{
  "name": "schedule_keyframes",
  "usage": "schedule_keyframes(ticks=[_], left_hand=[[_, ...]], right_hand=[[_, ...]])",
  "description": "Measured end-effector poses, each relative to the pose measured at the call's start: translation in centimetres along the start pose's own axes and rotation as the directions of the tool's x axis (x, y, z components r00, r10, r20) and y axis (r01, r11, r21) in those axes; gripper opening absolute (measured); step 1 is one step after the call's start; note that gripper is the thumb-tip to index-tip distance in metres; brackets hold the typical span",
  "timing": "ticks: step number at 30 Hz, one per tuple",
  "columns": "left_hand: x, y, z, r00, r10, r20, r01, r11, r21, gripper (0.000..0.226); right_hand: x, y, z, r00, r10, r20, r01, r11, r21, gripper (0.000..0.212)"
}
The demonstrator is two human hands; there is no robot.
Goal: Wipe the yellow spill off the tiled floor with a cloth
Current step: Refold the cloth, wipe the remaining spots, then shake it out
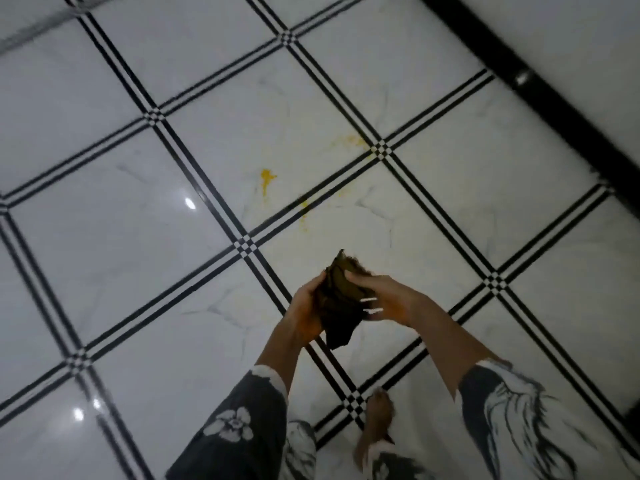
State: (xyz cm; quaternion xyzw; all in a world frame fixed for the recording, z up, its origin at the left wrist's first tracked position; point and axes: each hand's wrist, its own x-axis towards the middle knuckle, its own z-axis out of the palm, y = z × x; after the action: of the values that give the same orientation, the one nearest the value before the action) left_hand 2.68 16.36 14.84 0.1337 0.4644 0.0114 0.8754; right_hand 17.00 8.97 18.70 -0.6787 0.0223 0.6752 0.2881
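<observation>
A dark brown cloth (341,299) is bunched up between both hands, held in the air above the white tiled floor (121,244). My left hand (306,308) grips its left side and my right hand (384,297) closes on its right side. The yellow spill lies farther out on the floor: a bright blob (267,176), small drops (304,211) along a black grout line, and a faint yellow smear (349,142) near a tile crossing. The cloth is well short of the spill and touches no tile.
My bare foot (377,424) stands on the floor below the hands. A black skirting strip (540,88) runs along the wall at the upper right. Glossy tiles with black double lines spread to the left.
</observation>
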Motion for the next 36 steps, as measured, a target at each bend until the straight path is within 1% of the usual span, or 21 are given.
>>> schedule_keyframes(ticks=[1,2,4,5,8,10,11,12,14,15,17,19,21,23,24,25,28,30,32,33,36], left_hand=[[-2.8,0.9,1.7,1.000,0.015,-0.021,-0.014,0.996,0.085,0.043],[-6.1,2.6,3.6,0.995,0.071,-0.064,-0.053,0.967,0.249,0.045],[-13.2,6.4,7.3,0.965,0.229,-0.129,-0.126,0.833,0.539,0.049],[-16.7,8.1,8.9,0.946,0.299,-0.122,-0.159,0.761,0.629,0.049],[-25.1,12.3,12.6,0.904,0.426,-0.041,-0.246,0.597,0.764,0.042],[-28.6,14.4,13.7,0.870,0.491,-0.055,-0.251,0.535,0.807,0.047],[-30.8,15.7,14.0,0.852,0.521,-0.046,-0.268,0.510,0.817,0.044],[-32.4,16.4,14.1,0.852,0.522,-0.033,-0.290,0.524,0.801,0.034],[-35.5,18.5,13.9,0.866,0.499,-0.043,-0.322,0.621,0.715,0.011],[-36.6,19.5,13.7,0.873,0.485,-0.050,-0.334,0.670,0.663,0.014],[-38.1,21.7,13.3,0.879,0.476,0.017,-0.386,0.690,0.612,0.027],[-39.1,23.4,13.0,0.865,0.489,0.113,-0.442,0.635,0.633,0.036],[-39.2,24.5,12.6,0.868,0.467,0.170,-0.436,0.550,0.712,0.046],[-38.4,26.0,12.4,0.874,0.442,0.201,-0.402,0.426,0.810,0.039],[-37.6,27.1,12.2,0.882,0.427,0.199,-0.378,0.388,0.841,0.037],[-37.2,28.4,12.2,0.893,0.414,0.179,-0.349,0.384,0.855,0.039],[-35.6,32.3,11.9,0.944,0.294,0.149,-0.277,0.461,0.843,0.059],[-34.4,34.6,11.8,0.964,0.209,0.166,-0.256,0.553,0.793,0.054],[-33.3,37.4,12.7,0.969,0.170,0.181,-0.248,0.614,0.749,0.045],[-32.8,38.8,13.5,0.967,0.168,0.191,-0.254,0.621,0.741,0.044],[-31.1,42.6,16.2,0.957,0.196,0.214,-0.290,0.614,0.734,0.041]], right_hand=[[-2.4,-0.9,0.8,0.999,-0.028,-0.031,0.028,1.000,0.006,0.059],[-5.4,-2.6,1.8,0.992,-0.073,-0.098,0.074,0.997,0.008,0.052],[-12.4,-6.9,4.2,0.971,-0.153,-0.186,0.164,0.985,0.046,0.042],[-15.9,-9.0,5.4,0.958,-0.191,-0.213,0.211,0.974,0.078,0.040],[-25.0,-14.2,8.6,0.931,-0.286,-0.228,0.313,0.945,0.092,0.042],[-29.2,-16.5,10.2,0.916,-0.319,-0.244,0.351,0.931,0.099,0.042],[-31.4,-17.6,11.3,0.903,-0.347,-0.255,0.381,0.919,0.099,0.042],[-32.8,-18.5,11.9,0.895,-0.361,-0.261,0.399,0.911,0.107,0.041],[-35.6,-20.5,13.3,0.876,-0.411,-0.254,0.449,0.886,0.117,0.042],[-36.4,-21.4,13.9,0.865,-0.439,-0.242,0.477,0.869,0.131,0.043],[-37.5,-23.5,14.8,0.842,-0.480,-0.245,0.526,0.831,0.181,0.046],[-37.9,-25.2,16.2,0.829,-0.485,-0.278,0.548,0.803,0.233,0.048],[-37.7,-26.1,17.5,0.844,-0.456,-0.282,0.531,0.784,0.322,0.047],[-37.4,-26.9,17.9,0.860,-0.410,-0.304,0.507,0.760,0.407,0.045],[-37.1,-27.4,17.8,0.861,-0.398,-0.316,0.505,0.741,0.443,0.044],[-36.6,-27.9,17.5,0.861,-0.390,-0.326,0.506,0.721,0.473,0.045],[-34.3,-29.6,16.1,0.878,-0.325,-0.351,0.473,0.705,0.529,0.044],[-32.8,-31.0,15.2,0.895,-0.295,-0.335,0.440,0.713,0.547,0.045],[-31.2,-33.1,14.0,0.904,-0.276,-0.327,0.420,0.722,0.550,0.047],[-30.8,-34.1,13.5,0.905,-0.274,-0.325,0.418,0.716,0.560,0.046],[-30.3,-37.3,12.4,0.890,-0.249,-0.381,0.439,0.693,0.572,0.026]])
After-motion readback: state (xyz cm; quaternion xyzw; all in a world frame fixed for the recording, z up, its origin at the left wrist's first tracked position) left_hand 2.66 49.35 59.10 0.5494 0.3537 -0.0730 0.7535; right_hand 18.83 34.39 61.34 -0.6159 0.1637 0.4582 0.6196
